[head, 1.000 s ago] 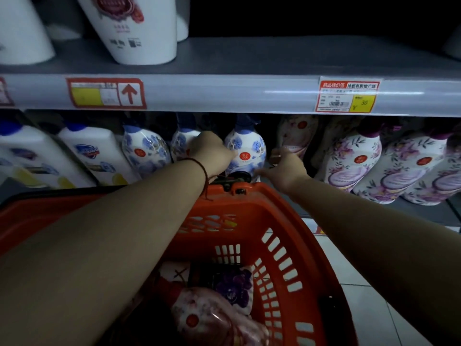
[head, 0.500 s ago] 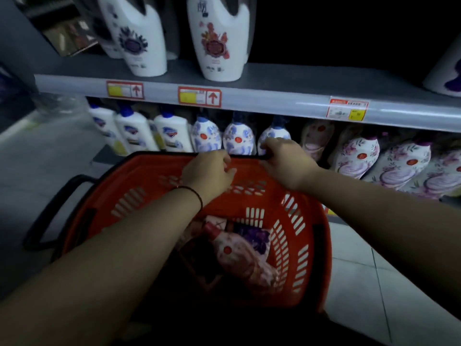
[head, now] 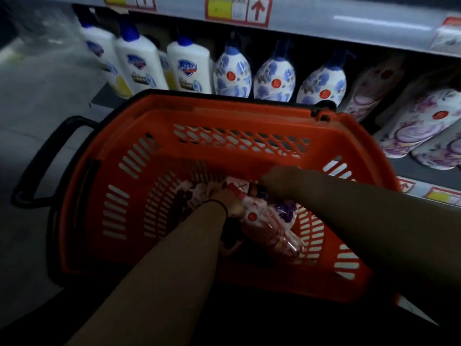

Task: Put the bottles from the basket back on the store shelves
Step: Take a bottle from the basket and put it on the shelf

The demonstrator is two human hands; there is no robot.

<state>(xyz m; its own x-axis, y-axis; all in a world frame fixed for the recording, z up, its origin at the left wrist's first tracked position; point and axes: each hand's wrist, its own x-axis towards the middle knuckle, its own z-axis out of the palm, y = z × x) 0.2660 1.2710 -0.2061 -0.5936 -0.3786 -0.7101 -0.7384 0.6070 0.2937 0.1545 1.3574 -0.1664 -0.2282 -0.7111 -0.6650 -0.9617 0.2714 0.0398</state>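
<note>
Orange basket holds floral bottles; both hands reach in, left hand at 9 o'clock of right hand, grip state unclear

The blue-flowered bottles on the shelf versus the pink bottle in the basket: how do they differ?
The blue-flowered bottles stand upright in a row on the shelf; the pink bottle lies on its side in the orange basket. The shelf ones are white with blue flowers; the basket one is pinkish. Nothing touches the shelf bottles; the left hand is at the pink one. Both carry a round red dot.
</note>
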